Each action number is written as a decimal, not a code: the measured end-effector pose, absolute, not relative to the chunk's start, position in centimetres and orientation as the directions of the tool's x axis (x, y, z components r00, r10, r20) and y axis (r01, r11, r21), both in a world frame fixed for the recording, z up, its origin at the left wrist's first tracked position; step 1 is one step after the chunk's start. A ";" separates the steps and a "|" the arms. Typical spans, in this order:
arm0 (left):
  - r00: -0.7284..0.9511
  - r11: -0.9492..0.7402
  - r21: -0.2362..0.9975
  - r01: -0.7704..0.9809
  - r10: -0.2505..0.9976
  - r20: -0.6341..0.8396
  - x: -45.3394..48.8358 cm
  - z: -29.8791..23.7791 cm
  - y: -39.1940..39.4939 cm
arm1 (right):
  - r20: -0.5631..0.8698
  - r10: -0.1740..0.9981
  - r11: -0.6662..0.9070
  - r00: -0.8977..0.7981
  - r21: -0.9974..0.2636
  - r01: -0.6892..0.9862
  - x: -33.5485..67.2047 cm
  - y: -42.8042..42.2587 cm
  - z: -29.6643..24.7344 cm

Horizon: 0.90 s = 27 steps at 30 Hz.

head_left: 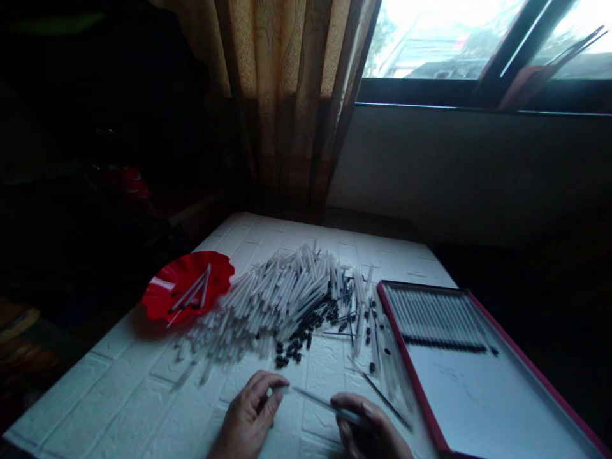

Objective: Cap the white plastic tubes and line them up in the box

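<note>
My left hand [253, 414] is at the front of the table, thumb and forefinger pinched on something small and pale that I cannot make out. To its right, my right hand [370, 430] is closed around a slim pen-like stick [313, 396], whose thin end points left toward my left fingertips. Motion blur softens the stick. Beyond both hands lies a big heap of clear plastic tubes [287, 287], with short black caps [289, 350] spilled along its near right side. A loose dark thin rod [387, 401] rests just beyond my right hand.
A red wavy-edged dish [157, 296] at the left holds a few tubes. On the right, a shallow red-rimmed box [414, 382] contains a row of black-ended tubes [440, 312]. The table [109, 376] has a white brick-pattern cover. Behind are a curtain, wall and window.
</note>
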<state>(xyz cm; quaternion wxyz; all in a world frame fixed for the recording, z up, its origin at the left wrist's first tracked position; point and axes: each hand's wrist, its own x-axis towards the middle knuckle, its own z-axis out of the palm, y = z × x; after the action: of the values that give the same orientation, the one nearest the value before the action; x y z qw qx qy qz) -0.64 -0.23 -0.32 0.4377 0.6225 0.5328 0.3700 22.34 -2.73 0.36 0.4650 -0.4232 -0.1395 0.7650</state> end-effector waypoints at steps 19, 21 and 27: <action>0.385 0.153 0.894 0.422 0.862 -0.329 -1.4 1.7 -0.3 | -0.399 0.906 -0.404 -0.140 -0.915 -0.012 23.4 -2.1 -0.1; 0.413 0.137 0.886 0.443 0.846 -0.337 -1.5 1.9 -0.2 | -0.353 0.921 -0.345 -0.164 -0.935 0.079 23.8 -2.1 0.1; 0.461 0.110 0.888 0.447 0.823 -0.333 -1.5 2.1 -0.1 | -0.330 0.888 -0.227 -0.322 -0.921 0.318 25.0 -2.2 -0.2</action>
<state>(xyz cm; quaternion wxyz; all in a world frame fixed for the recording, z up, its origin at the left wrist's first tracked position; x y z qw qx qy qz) -1.45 -0.10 2.07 0.5598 0.6458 0.4914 0.1679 25.03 -2.17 -0.15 0.2461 -0.5279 -0.5709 0.5787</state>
